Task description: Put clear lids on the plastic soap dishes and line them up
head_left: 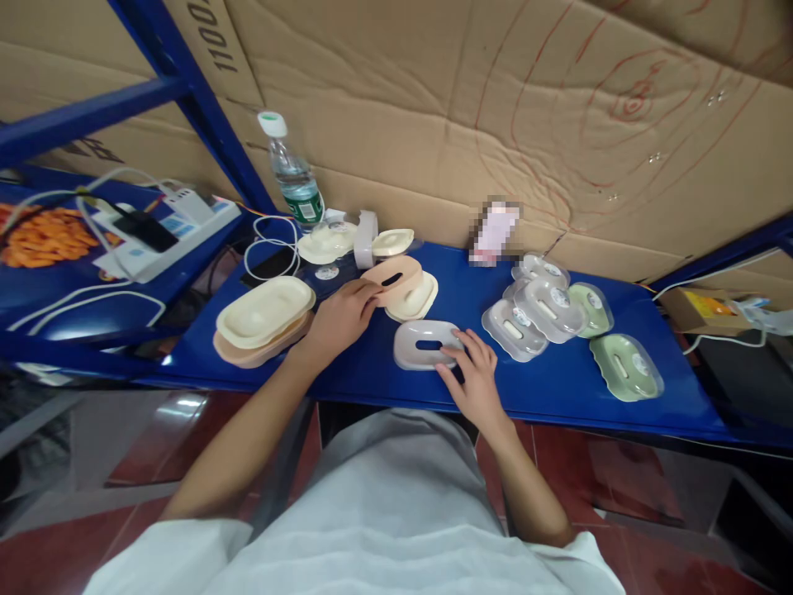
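My left hand (347, 318) pinches the near left edge of a peach slotted oval dish (405, 285), which is tilted over a cream oval dish (423, 299). In front of me, a pale grey slotted oval dish (410, 354) rests on the blue table. My right hand (474, 368) grips its right end between thumb and fingers. To the left, a cream oval dish (266, 311) sits on a peach one (248, 355). Behind my left hand, a grey ring-shaped piece (365, 240) stands on edge between cream pieces.
Stacked grey dishes (548, 306) in clear wrap lie at right, with green dishes (625, 368) beside them. A water bottle (294, 182), white cable (269, 240) and blurred-out phone-like object (496, 233) are at the back. Cardboard (396, 107) walls the table's rear; a power strip (177, 235) is left.
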